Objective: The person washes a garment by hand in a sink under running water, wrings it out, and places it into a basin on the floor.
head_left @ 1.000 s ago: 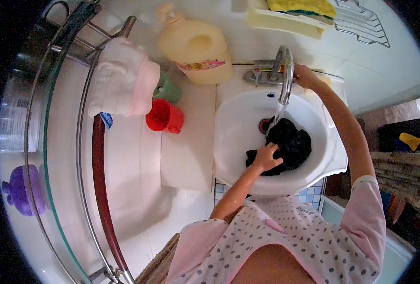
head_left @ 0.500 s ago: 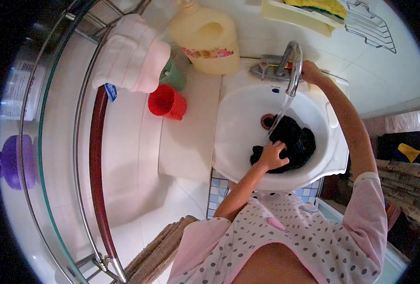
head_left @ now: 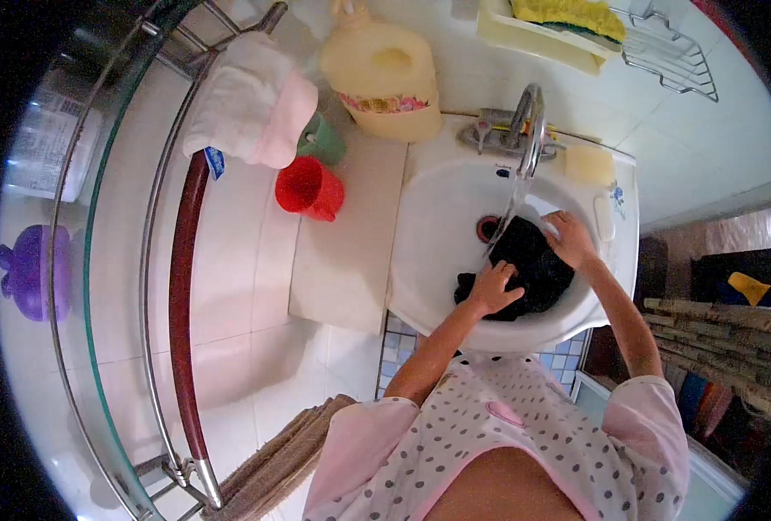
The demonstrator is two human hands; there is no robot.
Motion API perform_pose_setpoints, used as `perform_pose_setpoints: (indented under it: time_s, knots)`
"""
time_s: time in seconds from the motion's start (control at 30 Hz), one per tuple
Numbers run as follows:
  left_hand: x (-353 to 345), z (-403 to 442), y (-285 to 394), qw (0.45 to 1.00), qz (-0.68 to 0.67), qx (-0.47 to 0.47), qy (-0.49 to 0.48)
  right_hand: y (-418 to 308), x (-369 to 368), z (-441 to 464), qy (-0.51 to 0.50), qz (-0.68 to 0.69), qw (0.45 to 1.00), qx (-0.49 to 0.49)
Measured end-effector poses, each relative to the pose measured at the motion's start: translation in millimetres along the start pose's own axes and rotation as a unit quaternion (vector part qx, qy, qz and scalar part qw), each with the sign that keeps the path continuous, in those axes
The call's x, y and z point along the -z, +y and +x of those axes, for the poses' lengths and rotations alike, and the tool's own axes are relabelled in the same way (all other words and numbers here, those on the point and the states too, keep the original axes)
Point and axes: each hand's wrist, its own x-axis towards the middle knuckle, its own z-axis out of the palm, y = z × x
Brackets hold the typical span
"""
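A wet-looking black cloth point(head_left: 535, 271) lies bunched in the white sink point(head_left: 424, 252), right of the round drain. Water runs from the curved faucet point(head_left: 535, 130) onto its upper part. My left hand point(head_left: 494, 290) is closed on the cloth's left side, with the thumb apart from the curled fingers. At the cloth's upper right edge is my right hand point(head_left: 569, 239), its fingers spread and bent, touching the cloth or just beside it.
A red cup point(head_left: 310, 189), a green cup point(head_left: 323, 141) and a large cream jug point(head_left: 381, 78) stand left of the sink. A yellow sponge point(head_left: 568, 19) lies in a holder above. Soap point(head_left: 605, 217) sits on the right rim. Metal rails with towels run along the left.
My right hand has left the faucet's handle area and come down to the cloth in the sink. My left hand stays on the cloth. The water still runs.
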Motion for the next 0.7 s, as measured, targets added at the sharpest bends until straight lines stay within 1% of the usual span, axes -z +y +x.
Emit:
perform_pose_setpoints:
  time_s: [0.03, 0.07, 0.1, 0.13, 0.17, 0.2, 0.23, 0.3, 0.33, 0.37, 0.4, 0.43, 0.47, 0.5, 0.53, 0.57, 0.6, 0.63, 0.67, 0.7]
  knots:
    - [1, 1, 0, 1.0, 0.002, -0.001, 0.002, -4, 3, 1, 0.006, 0.028, 1.0, 0.008]
    - [1, 2, 1, 1.0, 0.008, 0.019, -0.02, -8, 6, 2, 0.012, 0.055, 0.998, 0.013]
    - [-1, 2, 1, 0.998, 0.012, 0.038, -0.044, -7, 6, 7, 0.015, 0.055, 0.998, 0.009]
    - [-5, 1, 1, 0.998, 0.013, 0.034, -0.047, -5, 6, 17, 0.103, 0.035, 0.994, 0.03]
    - [-9, -1, 1, 0.999, 0.042, 0.015, 0.005, -3, 8, 27, 0.19, 0.015, 0.98, 0.05]
    - [-11, -3, 1, 0.996, 0.071, -0.004, 0.057, -4, 15, 38, 0.22, 0.007, 0.975, 0.033]
    - [-4, -3, 8, 0.996, 0.073, -0.007, 0.054, -3, 23, 49, 0.249, 0.0, 0.968, 0.017]
    - [6, -3, 20, 0.998, 0.049, 0.04, -0.016, 9, 22, 71, 0.272, -0.01, 0.962, -0.001]
    - [-1, -5, 15, 0.998, 0.049, 0.035, -0.018, 15, 20, 78, 0.292, -0.02, 0.956, -0.017]
    - [-12, -7, 4, 0.997, 0.074, 0.007, 0.032, 20, 18, 84, 0.295, -0.023, 0.955, -0.022]
    - [-14, -6, 4, 0.992, 0.098, -0.024, 0.082, 18, 21, 88, 0.252, -0.028, 0.967, -0.036]
    - [-15, -4, 2, 0.992, 0.098, -0.033, 0.077, 17, 24, 89, 0.21, -0.032, 0.976, -0.053]
    - [-15, -3, 0, 0.997, 0.062, -0.02, 0.041, 18, 27, 90, 0.214, -0.006, 0.974, -0.073]
    - [-11, -3, 2, 1.0, 0.026, -0.007, 0.002, 19, 29, 94, 0.217, -0.01, 0.973, -0.082]
    - [-5, -4, 11, 0.998, 0.064, -0.009, 0.004, 23, 32, 101, 0.211, -0.01, 0.971, -0.111]
    - [-2, -5, 16, 0.998, 0.064, -0.016, -0.005, 27, 33, 102, 0.205, -0.009, 0.969, -0.14]
    - [0, -4, 18, 0.999, 0.051, -0.004, -0.004, 24, 35, 99, 0.21, -0.011, 0.966, -0.152]
    - [0, -2, 20, 0.999, 0.04, 0.006, -0.002, 19, 38, 95, 0.22, 0.036, 0.966, -0.13]
    - [-21, -4, 2, 0.981, 0.102, -0.084, 0.138, 16, 42, 93, 0.229, 0.081, 0.964, -0.105]
    - [-21, -2, 5, 0.982, 0.098, -0.091, 0.131, 25, 28, 94, 0.26, 0.108, 0.956, -0.084]
